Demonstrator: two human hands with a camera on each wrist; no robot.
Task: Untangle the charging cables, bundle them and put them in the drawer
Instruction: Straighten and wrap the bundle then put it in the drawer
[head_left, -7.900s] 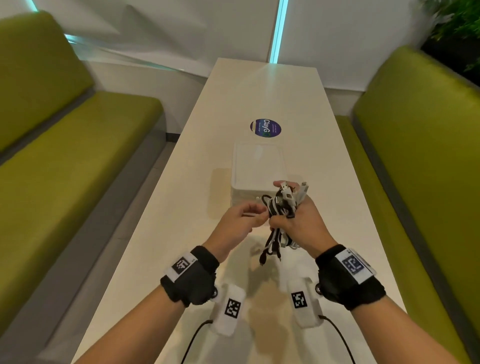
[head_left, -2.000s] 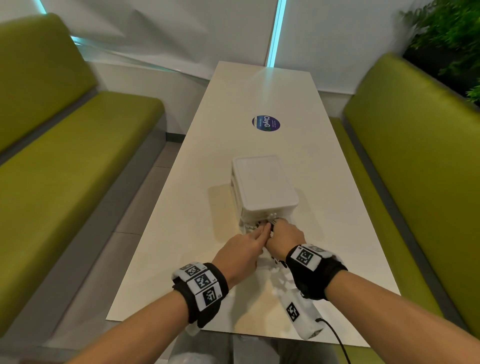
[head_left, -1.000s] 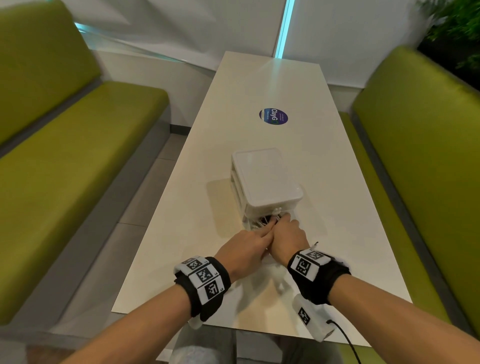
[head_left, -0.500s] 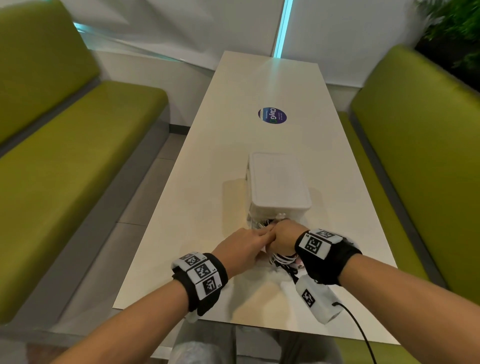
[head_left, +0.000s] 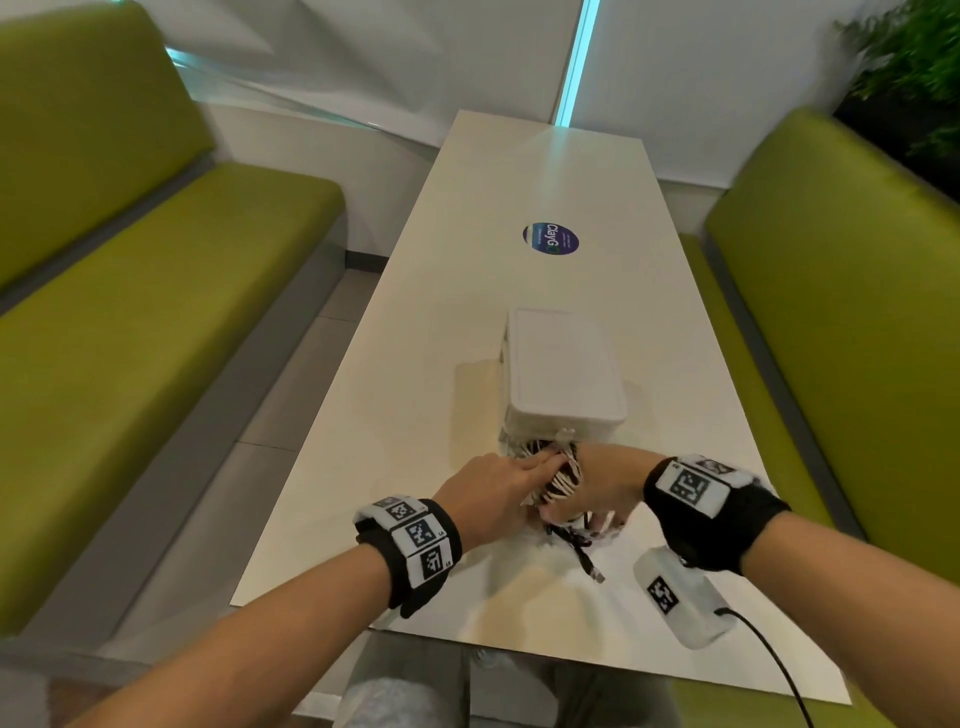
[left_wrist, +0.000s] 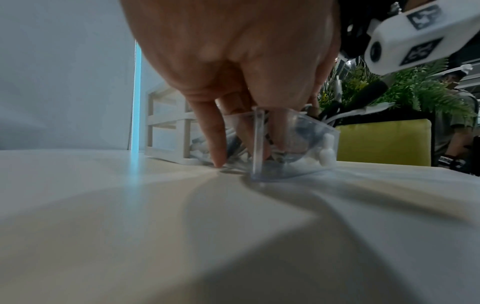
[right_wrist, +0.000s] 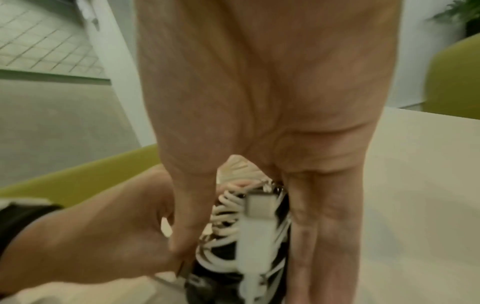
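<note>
A bundle of black and white charging cables (head_left: 558, 478) sits in the pulled-out clear drawer (left_wrist: 293, 152) at the bottom of the white drawer unit (head_left: 563, 374). My right hand (head_left: 602, 488) grips the bundle (right_wrist: 228, 222), thumb on one side and fingers on the other, behind a white plug (right_wrist: 257, 218). My left hand (head_left: 493, 488) presses straight fingers down on the bundle from the left. In the left wrist view its index fingertip (left_wrist: 218, 162) touches the table outside the drawer wall, while other fingers reach inside. A black cable end (head_left: 587, 558) trails out over the table towards me.
The unit stands on a long white table (head_left: 415, 415) with a round dark sticker (head_left: 550, 239) farther back. Green benches run along the left (head_left: 130, 338) and right (head_left: 857, 312). A plant (head_left: 914, 67) fills the far right corner.
The bundle, earlier held up above the table, is now down in the drawer. Over the last second both hands stayed at the drawer and more of the coil shows between them.
</note>
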